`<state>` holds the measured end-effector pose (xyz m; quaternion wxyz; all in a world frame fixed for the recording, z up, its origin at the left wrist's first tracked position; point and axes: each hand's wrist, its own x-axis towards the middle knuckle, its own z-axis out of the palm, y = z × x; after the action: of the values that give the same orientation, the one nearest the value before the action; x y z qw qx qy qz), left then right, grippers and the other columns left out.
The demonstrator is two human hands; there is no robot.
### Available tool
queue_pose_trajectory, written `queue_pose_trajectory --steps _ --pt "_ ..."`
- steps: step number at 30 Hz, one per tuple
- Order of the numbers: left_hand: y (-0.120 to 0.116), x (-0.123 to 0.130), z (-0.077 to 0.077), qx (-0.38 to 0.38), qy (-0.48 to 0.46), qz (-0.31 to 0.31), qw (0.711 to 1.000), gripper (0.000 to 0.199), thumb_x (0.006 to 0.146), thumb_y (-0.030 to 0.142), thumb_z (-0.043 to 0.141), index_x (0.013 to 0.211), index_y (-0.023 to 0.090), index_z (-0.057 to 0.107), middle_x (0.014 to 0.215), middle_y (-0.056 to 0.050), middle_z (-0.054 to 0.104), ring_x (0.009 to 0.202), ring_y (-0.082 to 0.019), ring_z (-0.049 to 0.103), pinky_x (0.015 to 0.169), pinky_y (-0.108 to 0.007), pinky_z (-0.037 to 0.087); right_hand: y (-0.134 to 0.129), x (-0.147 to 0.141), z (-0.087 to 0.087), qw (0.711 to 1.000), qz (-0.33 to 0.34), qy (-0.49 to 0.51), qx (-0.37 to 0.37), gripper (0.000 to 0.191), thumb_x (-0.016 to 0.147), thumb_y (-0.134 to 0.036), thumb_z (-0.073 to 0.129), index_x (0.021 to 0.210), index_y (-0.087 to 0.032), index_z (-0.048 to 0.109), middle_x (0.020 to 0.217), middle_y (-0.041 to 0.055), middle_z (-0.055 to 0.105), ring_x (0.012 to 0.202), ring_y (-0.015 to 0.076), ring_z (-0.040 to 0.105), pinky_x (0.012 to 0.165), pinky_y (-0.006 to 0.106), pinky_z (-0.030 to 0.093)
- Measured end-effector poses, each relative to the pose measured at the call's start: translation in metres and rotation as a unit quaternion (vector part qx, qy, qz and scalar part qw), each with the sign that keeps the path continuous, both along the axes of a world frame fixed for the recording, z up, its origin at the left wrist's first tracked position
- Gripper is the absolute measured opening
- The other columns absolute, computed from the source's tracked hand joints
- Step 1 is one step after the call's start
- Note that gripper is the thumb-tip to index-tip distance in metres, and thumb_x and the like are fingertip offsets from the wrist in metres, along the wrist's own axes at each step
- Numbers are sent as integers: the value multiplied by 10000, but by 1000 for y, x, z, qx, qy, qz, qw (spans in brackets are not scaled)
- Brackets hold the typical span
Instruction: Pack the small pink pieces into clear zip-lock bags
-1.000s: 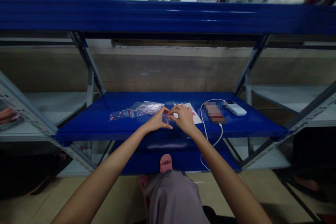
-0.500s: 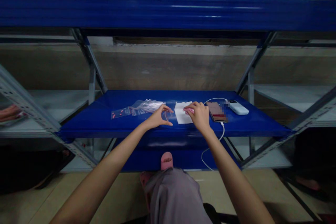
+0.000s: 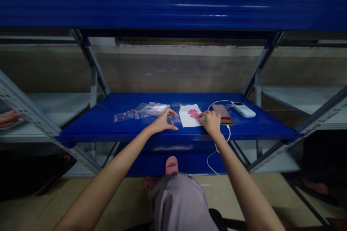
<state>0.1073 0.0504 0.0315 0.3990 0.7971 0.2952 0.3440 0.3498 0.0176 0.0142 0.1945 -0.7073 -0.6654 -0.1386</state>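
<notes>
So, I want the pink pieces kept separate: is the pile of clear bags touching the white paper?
Apart. The head view shows a strip of blue shelf between the pile of clear bags and the white paper.

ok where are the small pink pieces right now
In the head view, the small pink pieces lie on the white paper, right of centre, with the right hand at their right edge.

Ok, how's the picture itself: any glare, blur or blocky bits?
In the head view, thin light streaks run along the upper shelf and whitish glare catches the clear bags; also there, the pink beads look soft, and a small pixelated patch sits beside the white gadget.
</notes>
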Motion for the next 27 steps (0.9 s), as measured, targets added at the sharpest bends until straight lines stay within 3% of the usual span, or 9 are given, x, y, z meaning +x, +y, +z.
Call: queue_pose_trajectory --steps 9,22,27 --pt "1 -2 0 3 -5 -3 1000 559 519 198 802 957 191 455 1096 -92 573 1133 -233 496 1012 -437 314 5 -2 -2 996 48 -69 6 168 818 -293 543 862 -213 684 952 60 657 914 238 476 696 337 230" --pt "0 -1 3 -11 -8 -7 1000 553 513 193 800 941 188 450 1090 -97 576 1121 -232 500 998 -425 324 14 -5 0 996 46 -76 -9 201 827 -267 511 864 -166 681 980 89 652 913 242 468 677 330 228" --pt "0 -1 2 2 -7 -7 1000 562 513 210 805 952 190 455 1085 -90 576 1121 -234 499 999 -427 318 -3 -19 21 994 85 8 65 222 843 -335 500 833 -203 678 951 60 651 873 223 466 666 320 215"
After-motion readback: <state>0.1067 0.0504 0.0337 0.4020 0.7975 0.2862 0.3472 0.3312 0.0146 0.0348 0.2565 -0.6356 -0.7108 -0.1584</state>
